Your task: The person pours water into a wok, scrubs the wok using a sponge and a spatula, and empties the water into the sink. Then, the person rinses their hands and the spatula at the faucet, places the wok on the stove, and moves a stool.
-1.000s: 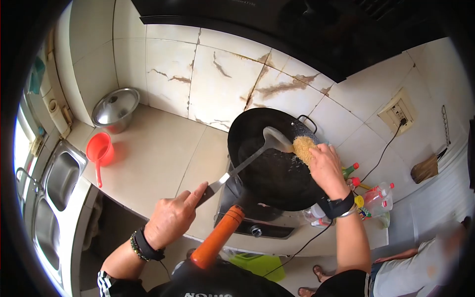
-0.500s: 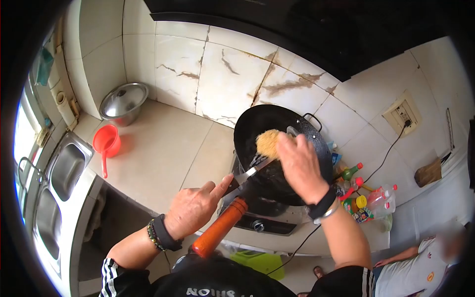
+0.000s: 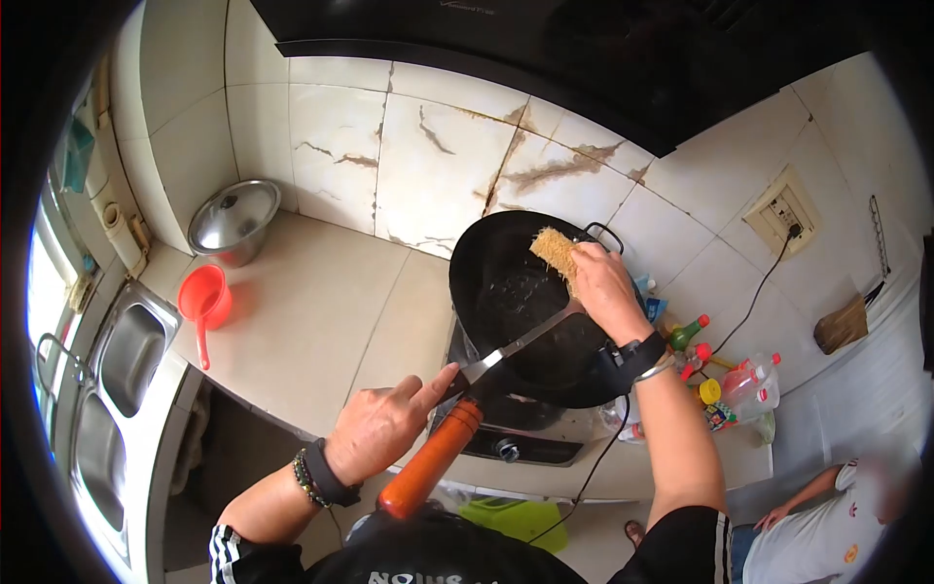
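Note:
My left hand (image 3: 381, 428) is closed around the dark handle of a metal spatula (image 3: 530, 336). The spatula's shaft reaches over the black wok (image 3: 496, 282), and its far end is hidden by my right hand. In my right hand (image 3: 608, 287) is a tan, fibrous loofah pad (image 3: 556, 252), held over the right side of the wok's inside. Some wet, shiny spots show on the wok's bottom. The wok's orange wooden handle (image 3: 433, 462) points toward me, just right of my left hand.
Under the wok is a gas stove (image 3: 511, 446). Left on the counter stand a red dipper (image 3: 206, 294) and a lidded metal pot (image 3: 233, 219), beside a double sink (image 3: 136, 350). Several bottles (image 3: 744, 384) crowd the right. Another person (image 3: 812, 521) is at lower right.
My right hand has moved the loofah from the wok's middle up and right toward its rim. The spatula's far end has swung right. My left hand keeps its hold.

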Tool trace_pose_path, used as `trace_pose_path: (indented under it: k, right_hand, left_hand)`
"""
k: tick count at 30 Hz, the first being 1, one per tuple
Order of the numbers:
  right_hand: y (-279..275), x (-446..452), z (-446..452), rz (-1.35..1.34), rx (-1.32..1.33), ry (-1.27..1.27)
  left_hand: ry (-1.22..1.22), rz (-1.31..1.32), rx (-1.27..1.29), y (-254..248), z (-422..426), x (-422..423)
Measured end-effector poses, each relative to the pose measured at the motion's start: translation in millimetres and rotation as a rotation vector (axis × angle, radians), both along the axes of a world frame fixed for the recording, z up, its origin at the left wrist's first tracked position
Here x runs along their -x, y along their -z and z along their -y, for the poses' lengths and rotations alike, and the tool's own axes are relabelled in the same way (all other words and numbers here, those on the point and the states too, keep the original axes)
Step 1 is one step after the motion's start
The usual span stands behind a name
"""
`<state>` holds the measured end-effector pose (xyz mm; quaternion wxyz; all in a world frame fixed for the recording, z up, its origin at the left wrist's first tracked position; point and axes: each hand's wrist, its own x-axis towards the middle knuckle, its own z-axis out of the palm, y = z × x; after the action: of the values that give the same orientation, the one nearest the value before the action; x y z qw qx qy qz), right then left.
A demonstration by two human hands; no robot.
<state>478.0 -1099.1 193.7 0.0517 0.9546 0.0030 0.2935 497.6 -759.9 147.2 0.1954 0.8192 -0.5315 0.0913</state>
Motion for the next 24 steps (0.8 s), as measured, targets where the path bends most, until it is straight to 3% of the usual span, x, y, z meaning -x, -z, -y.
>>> trace_pose_path:
  k: [5, 8, 11, 14, 15, 18, 19, 22, 24]
  right_hand:
    - [8, 9, 37, -0.244, -0.303, 0.03]
    - [35, 13, 75, -0.319, -0.234, -0.015]
    - [74, 19, 100, -0.506, 0.087, 0.084]
    - [85, 23, 82, -0.911, 0.213, 0.049]
    - [76, 30, 66, -0.816, -0.103, 0.006]
    - [54, 28, 53, -0.645, -0.147, 0.193]
    - [41, 31, 42, -0.471, -0.253, 0.288]
    - [14, 45, 5, -0.044, -0.026, 0.31]
    - [-5, 48, -30, 0.03, 0.038, 0.242]
  left_hand:
    - [-0.009, -0.021, 0.053, 7, -9, -4]
    - [-0.084, -0.008, 0.072, 12, -19, -9]
    - [-0.148, 0.042, 0.11, 19, -22, -19]
    - [-0.181, 0.086, 0.124, 16, -22, -22]
    - [-0.181, 0.088, 0.122, 15, -22, -22]
    - [-0.174, 0.077, 0.111, 13, -23, -23]
    - [-0.171, 0.07, 0.113, 13, -22, -24]
    - [-0.177, 0.059, 0.096, 12, -17, -24]
    - [-0.178, 0.046, 0.095, 12, -14, -24]
